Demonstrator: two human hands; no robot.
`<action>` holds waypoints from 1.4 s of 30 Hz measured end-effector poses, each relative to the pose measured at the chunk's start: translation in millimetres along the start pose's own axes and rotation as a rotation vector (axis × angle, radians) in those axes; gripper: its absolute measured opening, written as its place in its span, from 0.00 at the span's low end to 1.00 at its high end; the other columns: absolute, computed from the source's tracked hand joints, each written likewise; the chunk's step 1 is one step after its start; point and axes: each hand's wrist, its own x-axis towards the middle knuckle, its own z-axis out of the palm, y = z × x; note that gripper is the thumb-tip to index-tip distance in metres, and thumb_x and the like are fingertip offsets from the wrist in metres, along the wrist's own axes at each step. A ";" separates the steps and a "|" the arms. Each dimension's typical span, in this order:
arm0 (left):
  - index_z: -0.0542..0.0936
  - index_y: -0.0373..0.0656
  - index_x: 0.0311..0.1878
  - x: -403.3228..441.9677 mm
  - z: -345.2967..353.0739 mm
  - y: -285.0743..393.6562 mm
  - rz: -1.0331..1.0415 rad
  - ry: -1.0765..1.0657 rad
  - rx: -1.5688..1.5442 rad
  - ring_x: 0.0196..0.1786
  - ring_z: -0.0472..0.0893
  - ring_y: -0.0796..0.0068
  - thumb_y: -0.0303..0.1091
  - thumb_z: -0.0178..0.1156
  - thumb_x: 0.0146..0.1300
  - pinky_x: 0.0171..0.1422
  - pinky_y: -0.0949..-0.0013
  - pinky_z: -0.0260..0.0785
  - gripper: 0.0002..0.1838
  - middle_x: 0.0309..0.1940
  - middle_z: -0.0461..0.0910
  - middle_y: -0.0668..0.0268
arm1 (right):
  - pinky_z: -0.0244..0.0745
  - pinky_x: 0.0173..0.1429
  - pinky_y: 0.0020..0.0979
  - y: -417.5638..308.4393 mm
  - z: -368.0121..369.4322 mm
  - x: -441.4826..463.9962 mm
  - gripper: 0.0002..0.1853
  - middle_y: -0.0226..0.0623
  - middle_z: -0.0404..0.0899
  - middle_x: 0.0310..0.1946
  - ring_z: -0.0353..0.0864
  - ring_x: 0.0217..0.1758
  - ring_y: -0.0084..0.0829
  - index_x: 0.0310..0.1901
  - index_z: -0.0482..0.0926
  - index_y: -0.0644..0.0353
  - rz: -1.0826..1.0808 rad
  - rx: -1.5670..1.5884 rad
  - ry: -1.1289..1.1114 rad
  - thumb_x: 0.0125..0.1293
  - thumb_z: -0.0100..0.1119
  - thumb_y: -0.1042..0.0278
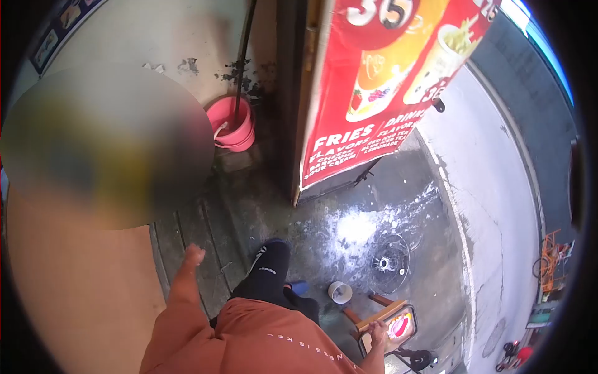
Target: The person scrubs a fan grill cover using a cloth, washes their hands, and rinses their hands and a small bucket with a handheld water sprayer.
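Observation:
My left hand (195,254) hangs out to the side above the grey steps, its fingers curled in and nothing visible in them. Low on the right, my right hand (377,333) is closed at the near edge of a dark-rimmed rectangular tray (408,313) with a pink and white picture on it. Right beside that hand is a small wooden stool (381,315) with its legs showing; whether the tray rests on it I cannot tell. A small whitish bucket (340,292) stands on the floor near the stool.
A red fries-and-drinks banner (349,134) hangs on a panel ahead. White suds (355,227) lie on the wet floor by a round wire fan guard (390,263). A pink bucket (240,140) with a pole stands at the wall. The street (479,187) runs along the right.

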 end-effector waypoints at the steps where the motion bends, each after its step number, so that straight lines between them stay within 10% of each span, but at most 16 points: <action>1: 0.83 0.31 0.41 16.4 7.1 -14.6 0.069 0.042 0.041 0.44 0.85 0.45 0.38 0.63 0.60 0.48 0.51 0.79 0.16 0.38 0.85 0.46 | 0.77 0.31 0.27 -18.3 4.7 -4.4 0.14 0.40 0.84 0.33 0.83 0.29 0.29 0.52 0.78 0.69 -0.021 -0.007 0.012 0.69 0.53 0.73; 6: 0.86 0.34 0.41 24.3 -56.8 55.0 0.142 0.119 0.049 0.52 0.82 0.40 0.42 0.61 0.60 0.59 0.48 0.75 0.19 0.44 0.84 0.44 | 0.79 0.33 0.28 -33.3 25.3 -32.6 0.14 0.40 0.84 0.35 0.83 0.29 0.31 0.52 0.78 0.68 -0.054 -0.123 0.029 0.69 0.52 0.72; 11: 0.87 0.36 0.40 101.9 -122.8 149.9 0.286 0.233 0.101 0.51 0.83 0.42 0.42 0.60 0.62 0.57 0.48 0.76 0.17 0.45 0.84 0.45 | 0.83 0.37 0.37 45.4 28.1 -45.4 0.13 0.39 0.84 0.32 0.87 0.33 0.37 0.42 0.84 0.63 -0.494 -1.756 -0.120 0.68 0.57 0.61; 17: 0.86 0.36 0.35 255.1 -174.4 266.5 0.475 0.151 0.040 0.51 0.83 0.42 0.49 0.59 0.65 0.55 0.46 0.77 0.22 0.43 0.84 0.43 | 0.83 0.38 0.36 29.0 167.1 -153.7 0.13 0.38 0.84 0.31 0.87 0.33 0.36 0.40 0.84 0.63 -0.173 -1.157 -0.208 0.68 0.58 0.61; 23: 0.71 0.34 0.64 385.9 -146.3 304.6 0.479 0.171 -0.114 0.59 0.80 0.41 0.54 0.73 0.55 0.65 0.49 0.72 0.42 0.55 0.80 0.42 | 0.83 0.39 0.35 33.7 270.8 -242.7 0.13 0.38 0.84 0.30 0.87 0.33 0.35 0.38 0.84 0.64 -0.059 -1.022 -0.254 0.68 0.59 0.61; 27: 0.69 0.32 0.63 417.9 -131.2 302.9 0.488 -0.068 -0.417 0.60 0.79 0.41 0.55 0.75 0.52 0.63 0.48 0.72 0.45 0.54 0.80 0.41 | 0.83 0.40 0.35 64.7 260.8 -262.2 0.13 0.38 0.84 0.30 0.87 0.33 0.35 0.37 0.85 0.64 -0.753 -1.461 -0.509 0.68 0.60 0.62; 29: 0.75 0.32 0.53 462.0 -100.0 286.3 0.649 -0.074 -0.354 0.55 0.80 0.38 0.55 0.68 0.61 0.56 0.46 0.72 0.33 0.47 0.81 0.38 | 0.81 0.40 0.32 -11.0 337.5 -277.3 0.12 0.35 0.85 0.29 0.85 0.31 0.30 0.37 0.85 0.66 0.216 -0.028 0.047 0.68 0.60 0.64; 32: 0.77 0.33 0.46 441.2 -132.7 301.2 0.639 -0.012 -0.350 0.50 0.79 0.33 0.53 0.57 0.71 0.51 0.45 0.72 0.25 0.38 0.80 0.38 | 0.77 0.38 0.30 -153.4 424.0 -278.9 0.15 0.36 0.85 0.31 0.82 0.32 0.27 0.46 0.84 0.69 -0.189 -0.713 -0.020 0.70 0.59 0.63; 37: 0.73 0.34 0.41 355.7 -219.7 336.2 0.775 0.103 -0.497 0.39 0.75 0.36 0.56 0.46 0.77 0.46 0.44 0.65 0.28 0.32 0.75 0.40 | 0.78 0.53 0.33 -297.8 539.7 -238.3 0.18 0.44 0.86 0.38 0.85 0.43 0.33 0.52 0.83 0.68 -0.437 -0.663 -0.061 0.72 0.59 0.61; 42: 0.72 0.38 0.46 245.1 -291.8 324.6 0.921 -0.125 -0.432 0.43 0.76 0.39 0.56 0.45 0.78 0.49 0.47 0.66 0.26 0.39 0.76 0.45 | 0.78 0.58 0.40 -414.5 666.4 -222.7 0.34 0.47 0.83 0.50 0.82 0.52 0.36 0.62 0.75 0.69 -0.382 0.051 -0.347 0.75 0.52 0.41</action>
